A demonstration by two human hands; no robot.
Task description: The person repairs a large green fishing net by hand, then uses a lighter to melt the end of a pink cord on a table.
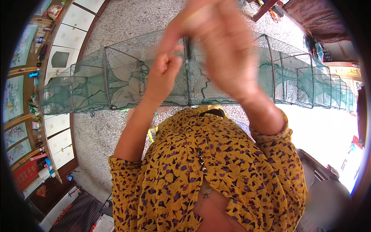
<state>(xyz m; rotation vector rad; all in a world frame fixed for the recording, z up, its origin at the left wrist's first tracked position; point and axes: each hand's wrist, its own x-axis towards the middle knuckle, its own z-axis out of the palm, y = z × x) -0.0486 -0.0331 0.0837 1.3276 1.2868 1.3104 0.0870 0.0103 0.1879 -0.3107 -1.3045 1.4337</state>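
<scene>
A long folding net trap, green mesh stretched over dark rectangular frames, lies across the floor in front of me from left to right. Over its middle is my left hand, its fingers curled in closed; whatever they grip, if anything, cannot be made out. My right hand is raised close to the camera above the net and smeared by motion. One of its digits reaches down toward the left hand; the others are too blurred to read. A dark green cord hangs in the mesh between the two hands.
On the left, a long cabinet with white doors carries small items on its top. The speckled floor shows beyond the net. Dark wooden furniture stands at the far right, and a grey rounded shape sits at the near right.
</scene>
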